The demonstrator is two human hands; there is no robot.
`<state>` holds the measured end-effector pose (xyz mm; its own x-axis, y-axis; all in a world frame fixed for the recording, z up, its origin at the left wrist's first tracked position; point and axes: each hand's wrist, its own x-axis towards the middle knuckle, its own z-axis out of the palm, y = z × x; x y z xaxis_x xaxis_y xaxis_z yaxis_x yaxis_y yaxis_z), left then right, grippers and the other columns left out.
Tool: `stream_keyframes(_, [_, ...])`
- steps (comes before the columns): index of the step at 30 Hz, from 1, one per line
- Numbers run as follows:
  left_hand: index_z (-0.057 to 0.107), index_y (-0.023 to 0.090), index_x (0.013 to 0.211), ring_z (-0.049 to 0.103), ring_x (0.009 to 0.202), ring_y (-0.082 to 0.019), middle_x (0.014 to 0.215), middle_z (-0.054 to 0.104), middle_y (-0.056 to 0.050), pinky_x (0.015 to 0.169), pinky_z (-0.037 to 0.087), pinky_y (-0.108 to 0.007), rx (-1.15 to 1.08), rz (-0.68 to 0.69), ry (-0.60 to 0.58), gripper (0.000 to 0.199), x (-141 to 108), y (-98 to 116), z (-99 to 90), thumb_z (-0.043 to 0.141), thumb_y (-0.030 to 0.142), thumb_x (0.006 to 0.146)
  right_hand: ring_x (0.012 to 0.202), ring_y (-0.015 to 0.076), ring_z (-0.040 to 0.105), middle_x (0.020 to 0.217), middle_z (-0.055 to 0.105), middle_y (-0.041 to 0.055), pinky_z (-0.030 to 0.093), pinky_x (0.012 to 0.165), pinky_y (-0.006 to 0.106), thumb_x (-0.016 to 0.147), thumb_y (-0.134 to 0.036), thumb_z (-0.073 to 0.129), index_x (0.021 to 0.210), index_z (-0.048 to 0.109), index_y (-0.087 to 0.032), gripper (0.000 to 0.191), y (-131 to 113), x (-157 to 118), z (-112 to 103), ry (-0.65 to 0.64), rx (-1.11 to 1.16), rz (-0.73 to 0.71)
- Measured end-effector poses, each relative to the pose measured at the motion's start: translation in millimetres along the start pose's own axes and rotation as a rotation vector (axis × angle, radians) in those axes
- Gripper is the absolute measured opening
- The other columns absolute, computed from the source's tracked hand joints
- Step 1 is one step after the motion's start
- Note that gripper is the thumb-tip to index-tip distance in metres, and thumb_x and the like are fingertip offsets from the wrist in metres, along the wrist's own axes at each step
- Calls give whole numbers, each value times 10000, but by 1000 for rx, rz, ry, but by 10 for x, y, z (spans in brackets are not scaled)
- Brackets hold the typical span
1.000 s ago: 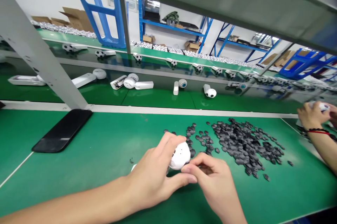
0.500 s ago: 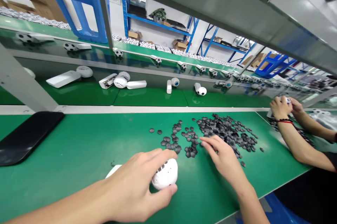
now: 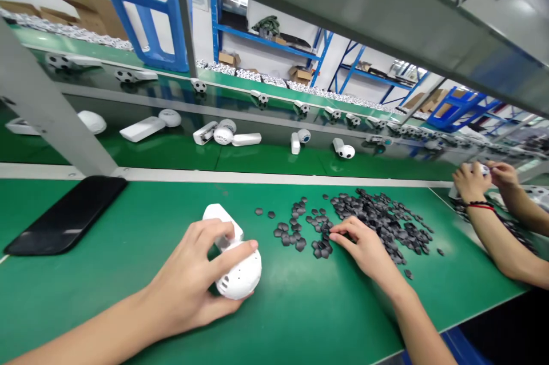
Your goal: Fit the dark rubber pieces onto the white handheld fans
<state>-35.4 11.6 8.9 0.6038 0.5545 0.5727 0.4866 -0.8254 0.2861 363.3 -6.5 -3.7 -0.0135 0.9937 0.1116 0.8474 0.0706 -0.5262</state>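
My left hand (image 3: 195, 276) is wrapped round a white device with a ball-shaped head (image 3: 242, 279) and a flat white handle pointing away from me. Small slots and holes show on the head. My right hand (image 3: 362, 248) has thumb and forefinger pinched together at the near left edge of a heap of black pentagon pieces (image 3: 377, 213). A black piece appears to be between those fingertips, mostly hidden by them. Loose black pieces (image 3: 283, 233) lie between my two hands.
A black phone-like slab (image 3: 66, 216) lies at left by a metal post (image 3: 55, 96). Beyond the white rail, a lower green belt (image 3: 274, 159) carries several white devices (image 3: 143, 129). At right, a co-worker's hands (image 3: 476, 182) hold a white item. A metal beam (image 3: 343, 27) crosses overhead.
My left hand has shifted left and turned the white device, so its handle now shows. My right thumb and forefinger have closed together at the black pieces. The view has swung slightly left.
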Motion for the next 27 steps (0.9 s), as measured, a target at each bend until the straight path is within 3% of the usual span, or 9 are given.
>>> stream_keyframes(3, [532,278,1338,595,838,-247,983,609,-70,786,433,-393,148,-26,-156,587,-44,-18,-38,699,209,780,844,214,661,973,680,58,513,730,315,965,-500,641,1018,752,-228,299,56,1,-11,3,-65,-1])
stream_keyframes(7, [584,257,1248,592,667,-218,931,664,-50,646,376,-345,273,-122,-364,498,-44,10,-79,672,249,758,902,231,703,1052,700,65,537,777,326,1006,-512,569,1020,758,-256,319,86,-2,-43,-28,-138,-37])
stream_keyframes(11, [560,280,1275,609,582,-204,952,711,-46,587,348,-324,277,-170,-394,499,-57,28,-90,645,241,785,861,249,735,1032,745,78,574,755,342,1027,-526,510,990,750,-252,367,-36,-33,-63,83,-183,-56])
stream_keyframes(14, [565,272,1236,658,626,-229,922,729,-40,592,369,-318,209,-204,-366,460,-48,43,-116,652,248,786,766,266,765,894,796,89,619,679,343,977,-542,608,985,774,-231,353,-320,-166,23,213,19,77])
stream_keyframes(17, [535,274,1218,682,651,-228,869,740,0,588,381,-300,66,-333,-329,447,-16,94,-153,662,300,791,812,291,800,884,822,95,676,674,337,913,-513,718,970,803,-206,323,-793,-386,244,140,426,209])
stream_keyframes(21, [476,287,1238,671,596,-204,842,747,41,547,369,-272,-80,-467,-278,509,7,182,-182,683,345,777,700,252,804,771,819,78,680,643,279,900,-449,753,866,791,-201,254,-1468,-568,605,-60,771,149])
stream_keyframes(24, [474,289,1245,674,604,-198,888,760,38,541,381,-265,-127,-494,-264,537,8,213,-206,714,377,773,676,237,803,746,814,71,667,612,242,903,-407,751,827,771,-199,222,-1775,-548,783,-80,841,71])
stream_keyframes(27, [481,298,1308,691,665,-200,1003,768,11,576,427,-269,-175,-484,-278,583,15,221,-235,727,468,808,680,241,805,754,815,70,673,622,248,894,-393,761,835,774,-204,199,-1898,-518,850,-25,855,55])
